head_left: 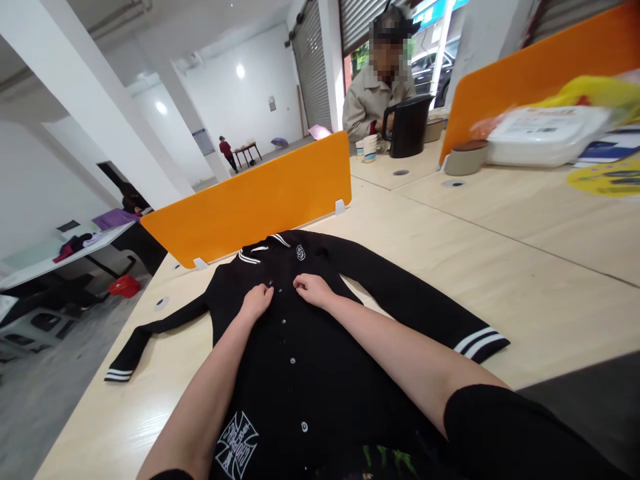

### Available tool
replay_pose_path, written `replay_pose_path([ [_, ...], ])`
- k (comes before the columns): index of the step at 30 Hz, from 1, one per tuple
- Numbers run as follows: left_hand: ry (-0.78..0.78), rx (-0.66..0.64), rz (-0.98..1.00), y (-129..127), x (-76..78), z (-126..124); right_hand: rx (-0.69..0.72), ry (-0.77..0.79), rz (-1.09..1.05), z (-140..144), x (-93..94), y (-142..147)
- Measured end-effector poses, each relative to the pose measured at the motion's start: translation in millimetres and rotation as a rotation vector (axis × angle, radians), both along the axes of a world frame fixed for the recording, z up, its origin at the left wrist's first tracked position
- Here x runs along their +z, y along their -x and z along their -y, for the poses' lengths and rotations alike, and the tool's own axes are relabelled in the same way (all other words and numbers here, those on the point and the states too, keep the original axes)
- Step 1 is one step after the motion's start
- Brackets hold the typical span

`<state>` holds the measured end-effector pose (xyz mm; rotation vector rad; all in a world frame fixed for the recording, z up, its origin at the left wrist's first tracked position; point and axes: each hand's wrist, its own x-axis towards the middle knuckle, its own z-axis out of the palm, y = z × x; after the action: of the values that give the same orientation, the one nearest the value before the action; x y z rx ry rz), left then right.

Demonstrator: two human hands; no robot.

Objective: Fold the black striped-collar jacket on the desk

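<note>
A black button-front jacket (273,347) lies face up on the pale wooden table (415,247), its collar toward the orange divider. White stripes mark the collar and cuffs, and white designs show on the chest and lower front. Both sleeves are spread outward. My left hand (257,300) is closed at the upper front, beside the button line, with its fingertips at the cloth. Across the buttons, my right hand (313,291) rests with curled fingers on the other side of the chest. Whatever either hand pinches is too small or hidden to make out.
An orange divider (250,200) stands behind the jacket. Farther right are a black pitcher (409,127), paper cups (369,148) and a white plastic container (547,137). A person (383,87) in a light jacket sits across the table. A stool (37,327) stands at left.
</note>
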<state>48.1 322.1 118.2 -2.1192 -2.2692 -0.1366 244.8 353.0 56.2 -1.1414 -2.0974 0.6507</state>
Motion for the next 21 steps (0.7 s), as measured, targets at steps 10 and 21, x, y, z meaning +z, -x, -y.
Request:
replay_pose_path([
  [10,-0.079,0.039,-0.021,57.7,-47.9,10.6,-0.007,-0.035,-0.076,-3.4,-11.4,-5.6],
  [21,-0.129,0.061,-0.065,61.9,-67.9,3.6,-0.318,-0.006,0.348,-61.9,47.4,66.7],
])
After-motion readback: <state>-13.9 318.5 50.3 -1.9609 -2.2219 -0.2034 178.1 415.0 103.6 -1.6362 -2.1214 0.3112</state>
